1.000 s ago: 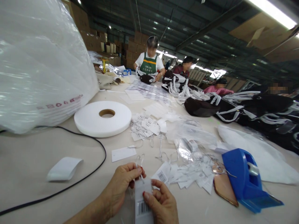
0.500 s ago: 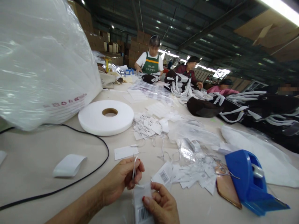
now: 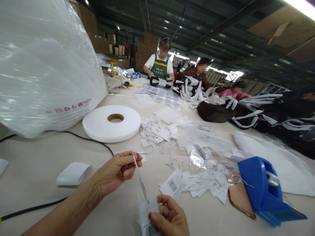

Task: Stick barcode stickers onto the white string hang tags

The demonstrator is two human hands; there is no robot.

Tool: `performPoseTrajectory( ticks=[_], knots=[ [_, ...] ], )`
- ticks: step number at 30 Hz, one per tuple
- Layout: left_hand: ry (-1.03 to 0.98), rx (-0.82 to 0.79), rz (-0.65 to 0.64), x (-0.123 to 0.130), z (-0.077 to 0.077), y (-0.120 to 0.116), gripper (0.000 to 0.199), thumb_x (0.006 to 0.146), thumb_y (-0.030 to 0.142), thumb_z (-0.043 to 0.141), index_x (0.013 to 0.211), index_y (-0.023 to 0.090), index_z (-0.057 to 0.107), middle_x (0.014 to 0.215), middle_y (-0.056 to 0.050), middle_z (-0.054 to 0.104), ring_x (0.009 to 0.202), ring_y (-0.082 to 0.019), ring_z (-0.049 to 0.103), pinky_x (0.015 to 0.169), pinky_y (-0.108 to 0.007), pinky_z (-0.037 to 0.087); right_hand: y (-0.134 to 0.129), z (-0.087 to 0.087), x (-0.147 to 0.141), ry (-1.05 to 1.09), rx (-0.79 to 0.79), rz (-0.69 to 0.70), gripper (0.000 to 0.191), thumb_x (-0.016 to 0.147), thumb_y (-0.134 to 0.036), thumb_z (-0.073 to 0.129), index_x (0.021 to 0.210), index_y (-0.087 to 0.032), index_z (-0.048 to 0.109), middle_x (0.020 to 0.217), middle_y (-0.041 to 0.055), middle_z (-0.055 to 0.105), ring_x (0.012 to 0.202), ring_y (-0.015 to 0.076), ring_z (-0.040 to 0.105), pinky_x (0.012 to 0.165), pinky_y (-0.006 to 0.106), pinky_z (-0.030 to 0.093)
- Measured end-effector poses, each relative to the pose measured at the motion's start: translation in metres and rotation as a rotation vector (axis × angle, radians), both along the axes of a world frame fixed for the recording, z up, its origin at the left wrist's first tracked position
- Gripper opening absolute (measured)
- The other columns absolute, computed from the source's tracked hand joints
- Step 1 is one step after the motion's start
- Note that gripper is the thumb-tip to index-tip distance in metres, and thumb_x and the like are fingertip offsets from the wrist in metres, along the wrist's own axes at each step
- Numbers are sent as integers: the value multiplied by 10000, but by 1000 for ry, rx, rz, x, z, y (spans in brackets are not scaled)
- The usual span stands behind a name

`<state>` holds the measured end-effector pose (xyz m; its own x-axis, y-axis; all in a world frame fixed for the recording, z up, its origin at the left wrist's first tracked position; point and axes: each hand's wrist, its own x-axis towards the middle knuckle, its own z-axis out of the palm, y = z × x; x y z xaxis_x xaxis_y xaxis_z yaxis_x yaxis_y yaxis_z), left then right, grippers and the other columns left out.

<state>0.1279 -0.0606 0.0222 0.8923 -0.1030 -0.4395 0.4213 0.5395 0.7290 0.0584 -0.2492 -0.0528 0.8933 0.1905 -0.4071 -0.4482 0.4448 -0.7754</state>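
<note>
I log the far ceiling [image 3: 192, 23] as dim, with one tube light [image 3: 302, 7] blown white at far right. Table [image 3: 98, 172] evenly lit, shadows soft. Glare streaks the plastic bag [image 3: 49, 68], left; wide-lens stretch toward the edges. Fine print on the held tag [image 3: 145, 213] I cannot resolve.

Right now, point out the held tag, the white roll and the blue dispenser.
Held tag [image 3: 145, 214]: head view, on the middle of its exposed face.
White roll [image 3: 112, 129]: head view, on its flat top, nearer the camera than the core.
Blue dispenser [image 3: 259, 193]: head view, on its side.
</note>
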Motion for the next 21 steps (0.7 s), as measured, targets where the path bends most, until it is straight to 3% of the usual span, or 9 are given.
performPoseTrajectory(
  ticks=[3, 13, 15, 19, 21],
  knots=[
    [14, 19, -29, 1, 0, 3, 152, 590, 133, 661, 736, 93, 655, 548, -10, 609, 313, -9, 337, 369, -160, 196, -2, 1, 0, 12, 2, 3, 477, 431, -323, 874, 772, -126, 605, 486, -13, 646, 400, 73, 558, 430, 151, 370],
    [-55, 114, -227, -2, 12, 18, 180, 560, 240, 558, 664, 139, 664, 433, 31, 474, 367, -68, 324, 406, -209, 229, -7, -3, -2, 9, -12, 12, 482, 438, -344, 874, 772, -125, 604, 484, -18, 631, 401, 63, 542, 434, 149, 355],
    [-189, 372, -335, -6, 16, 17, 175, 611, 260, 604, 707, 141, 690, 497, 22, 485, 467, -94, 382, 477, -220, 288, -9, -3, -3, 12, -5, 14, 477, 442, -345, 872, 770, -126, 603, 483, -20, 629, 391, 55, 529, 425, 143, 340],
    [-619, 1264, -649, -20, 16, 5, 226, 651, 113, 618, 856, 192, 673, 846, -30, 525, 786, -181, 475, 737, -308, 354, -9, -2, -4, 6, -14, 17, 487, 441, -362, 869, 778, -133, 601, 487, -20, 628, 392, 52, 518, 426, 143, 325],
    [-688, 1479, -704, -25, 12, -2, 116, 711, 87, 549, 747, 158, 633, 885, -60, 507, 839, -207, 460, 768, -348, 341, -8, -2, -4, 5, -22, 19, 488, 441, -365, 868, 779, -135, 603, 482, -25, 619, 392, 46, 507, 428, 143, 318]
  ],
)
